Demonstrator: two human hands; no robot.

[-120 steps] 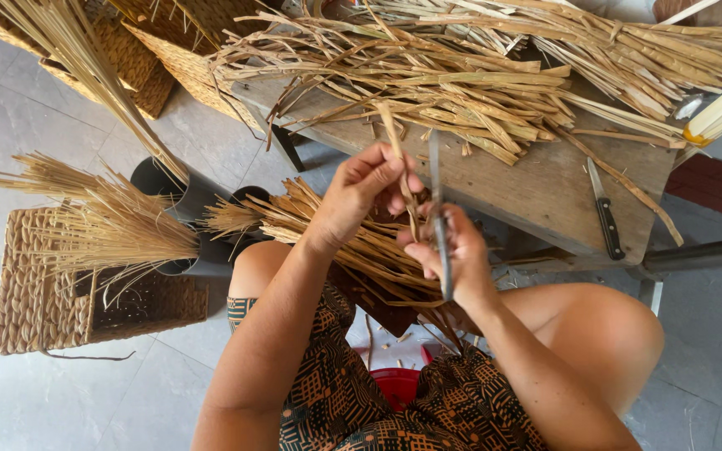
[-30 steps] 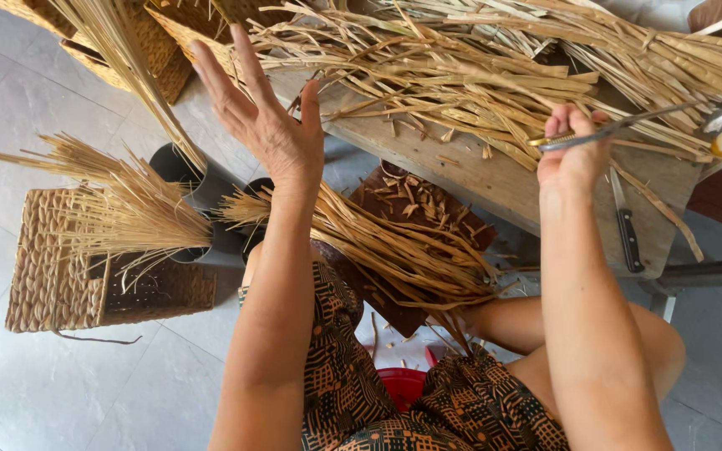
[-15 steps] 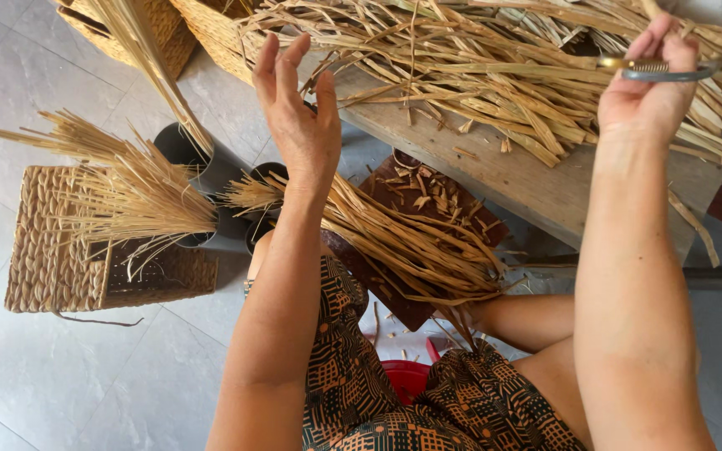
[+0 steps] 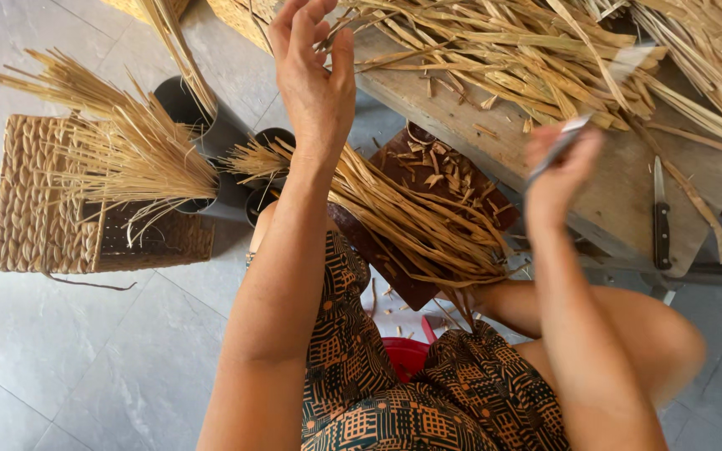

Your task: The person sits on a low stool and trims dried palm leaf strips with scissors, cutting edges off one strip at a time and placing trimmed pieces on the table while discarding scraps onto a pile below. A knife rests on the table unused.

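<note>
Clearly your left hand (image 4: 315,71) was raised, fingers spread, holding nothing, near bench's front edge by straw pile (image 4: 511,50). Right hand (image 4: 557,171), blurred, clamped scissors (image 4: 555,150) above bench (image 4: 620,200); bundle (image 4: 428,225) rested on lap.

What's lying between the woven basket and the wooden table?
In the head view, dark pots holding straw bundles sit between the woven basket and the wooden table.

Straw pile (image 4: 528,58) crowds the workbench (image 4: 612,192); bare wood beside knife (image 4: 660,219).
</note>
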